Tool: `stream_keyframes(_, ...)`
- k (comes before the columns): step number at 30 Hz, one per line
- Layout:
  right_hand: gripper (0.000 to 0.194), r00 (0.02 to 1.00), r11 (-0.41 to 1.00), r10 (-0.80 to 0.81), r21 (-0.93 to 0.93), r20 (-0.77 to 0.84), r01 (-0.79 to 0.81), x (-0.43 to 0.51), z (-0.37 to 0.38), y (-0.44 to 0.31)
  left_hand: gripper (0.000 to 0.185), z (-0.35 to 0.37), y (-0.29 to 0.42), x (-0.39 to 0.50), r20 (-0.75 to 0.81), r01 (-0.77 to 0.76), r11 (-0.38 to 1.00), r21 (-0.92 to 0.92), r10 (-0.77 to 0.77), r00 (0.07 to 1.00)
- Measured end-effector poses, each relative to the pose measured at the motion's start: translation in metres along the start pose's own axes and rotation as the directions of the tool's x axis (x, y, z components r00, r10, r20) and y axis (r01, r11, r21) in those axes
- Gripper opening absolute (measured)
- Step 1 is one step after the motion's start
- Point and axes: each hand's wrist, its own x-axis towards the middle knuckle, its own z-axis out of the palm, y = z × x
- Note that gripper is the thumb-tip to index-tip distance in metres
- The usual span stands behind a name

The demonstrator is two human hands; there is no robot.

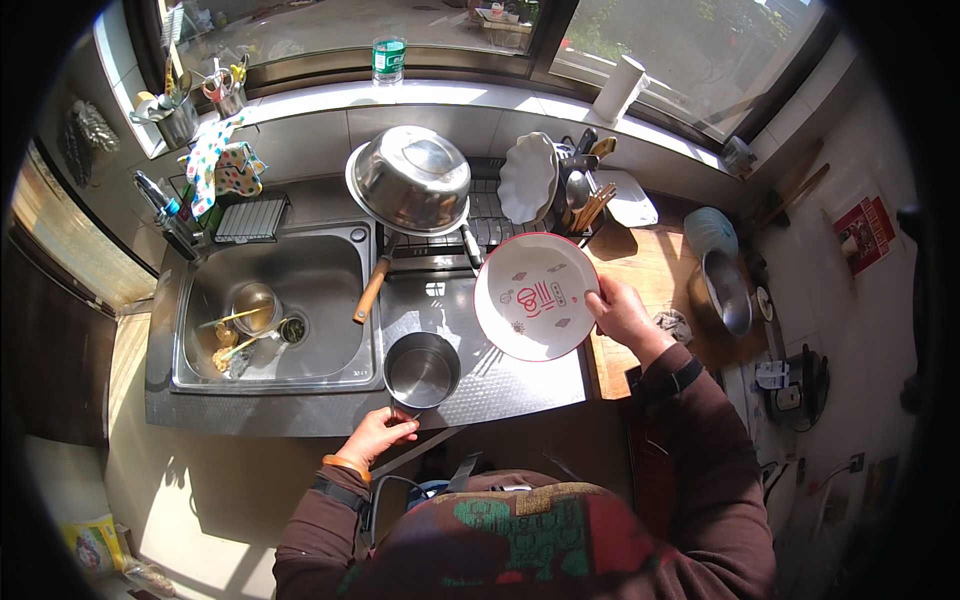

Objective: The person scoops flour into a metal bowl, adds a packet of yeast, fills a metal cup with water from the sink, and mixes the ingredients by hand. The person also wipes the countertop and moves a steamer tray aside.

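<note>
My right hand (626, 311) grips the right rim of a white plate (517, 330) with a red edge and red printed designs. The plate's inner face is turned up, over the right side of the steel counter (491, 390). Near the counter's front edge, my left hand (381, 435) pinches the near side of a dark metal cup (422, 371). Its mouth faces up, and I see nothing inside but its grey base. Whether the cup touches the counter I cannot tell. Left of it lies the sink (315, 262), holding a small metal pot (256, 304) and wooden-handled brushes (238, 349).
An upturned steel basin (412, 180) and wooden-handled pan (371, 292) occupy the dish rack (487, 202). Scalloped white dishes (527, 176) and a utensil holder (581, 202) stand beside them. A wooden board (611, 375) lies right, with a metal bowl (720, 292) beyond.
</note>
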Motion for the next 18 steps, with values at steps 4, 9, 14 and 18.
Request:
stream_keyframes(4, 0.024, 0.932, 0.858, -0.362, -0.379, 0.029, 0.346, 0.059, 0.003, -0.108, 0.025, 0.0, -0.004, 0.0, 0.012, -0.042, 0.997, -0.072, 0.043, 0.999)
stream_keyframes(9, 0.026, 0.862, 0.683, -0.491, -0.559, 0.124, 0.47, 0.086, 0.032, -0.218, 0.025, -0.001, -0.004, 0.006, -0.045, 0.031, 0.999, 0.032, -0.029, 0.999)
stream_keyframes(14, 0.028, 0.823, 0.696, -0.566, -0.564, -0.05, 0.445, 0.105, -0.003, -0.211, 0.025, -0.004, -0.005, 0.005, -0.005, -0.004, 1.0, 0.029, 0.004, 1.0)
stream_keyframes(18, 0.023, 0.955, 0.979, -0.197, 0.01, -0.22, 0.204, 0.099, -0.072, -0.131, 0.025, -0.006, -0.004, 0.005, 0.007, 0.011, 0.999, -0.032, -0.011, 1.0)
